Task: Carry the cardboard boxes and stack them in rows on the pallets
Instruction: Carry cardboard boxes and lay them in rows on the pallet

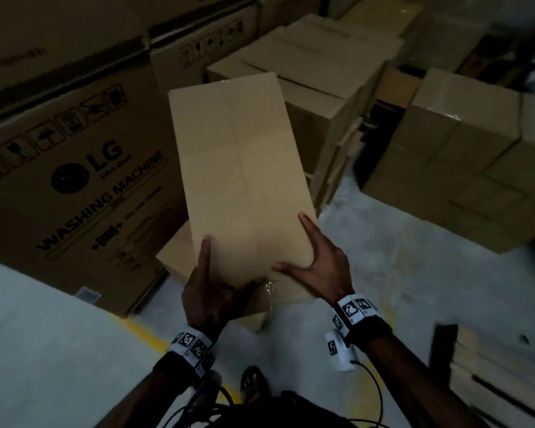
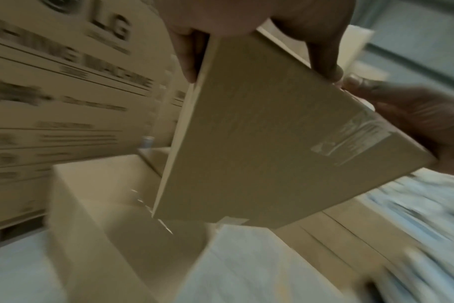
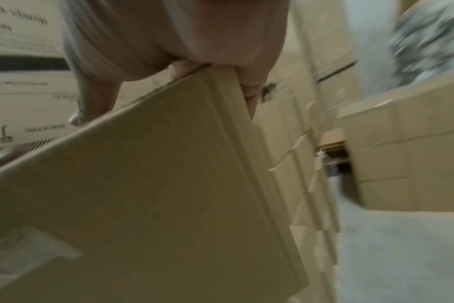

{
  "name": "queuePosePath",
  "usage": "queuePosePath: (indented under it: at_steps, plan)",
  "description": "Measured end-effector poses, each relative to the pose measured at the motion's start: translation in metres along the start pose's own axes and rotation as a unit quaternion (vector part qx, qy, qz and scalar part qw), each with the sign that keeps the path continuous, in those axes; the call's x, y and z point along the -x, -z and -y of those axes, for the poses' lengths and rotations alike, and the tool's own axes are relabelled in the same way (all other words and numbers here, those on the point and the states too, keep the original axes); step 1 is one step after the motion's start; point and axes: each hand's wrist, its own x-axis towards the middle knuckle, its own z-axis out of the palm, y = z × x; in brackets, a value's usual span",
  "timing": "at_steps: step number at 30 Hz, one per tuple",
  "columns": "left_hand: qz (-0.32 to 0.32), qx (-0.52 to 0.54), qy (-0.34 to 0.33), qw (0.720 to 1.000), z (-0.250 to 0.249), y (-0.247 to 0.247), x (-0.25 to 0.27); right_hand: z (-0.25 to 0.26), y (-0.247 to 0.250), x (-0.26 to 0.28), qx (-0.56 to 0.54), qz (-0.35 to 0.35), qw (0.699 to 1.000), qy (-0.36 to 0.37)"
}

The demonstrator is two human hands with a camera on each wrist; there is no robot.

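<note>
While both hands hold it by its near end, a long plain cardboard box [image 1: 241, 168] hangs in the air in front of the person, its far end tilted away toward the stacks. The left hand [image 1: 207, 291] grips the near-left corner, thumb lying along the top face and fingers curled under the end. The right hand [image 1: 318, 264] clamps the near-right corner with thumb and forefinger spread wide across the top and side; the right wrist view shows its other fingers [image 3: 250, 90] tucked along the box's edge. A strip of clear tape [image 1: 267, 287] shines on the near end.

Just below the held box, a second plain carton [image 1: 175, 257] stands on the grey floor [image 1: 383, 273]. To the left rises a large LG washing machine carton [image 1: 74, 180] with handling symbols printed along its top. Ahead, a stack of brown boxes [image 1: 315, 88] runs away from the person, and to the right a second stack of boxes [image 1: 454, 156] sits low, well apart from the first. A yellow line [image 1: 142, 332] crosses the floor near the person's sandalled foot [image 1: 254, 384].
</note>
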Motion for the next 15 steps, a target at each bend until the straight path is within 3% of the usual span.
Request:
queuePosePath:
  at_steps: [4, 9, 15]
  plan:
    - [0.067, -0.015, -0.042, 0.997, -0.014, -0.005, 0.050, -0.015, 0.027, 0.081, 0.018, -0.062, 0.997, -0.031]
    - [0.147, -0.035, -0.113, 0.982, -0.033, -0.032, 0.129, -0.044, 0.060, 0.210, 0.006, -0.158, 0.979, -0.127]
    - [0.261, -0.075, -0.209, 0.940, -0.042, -0.060, 0.228, -0.060, 0.079, 0.367, 0.013, -0.245, 0.936, -0.253]
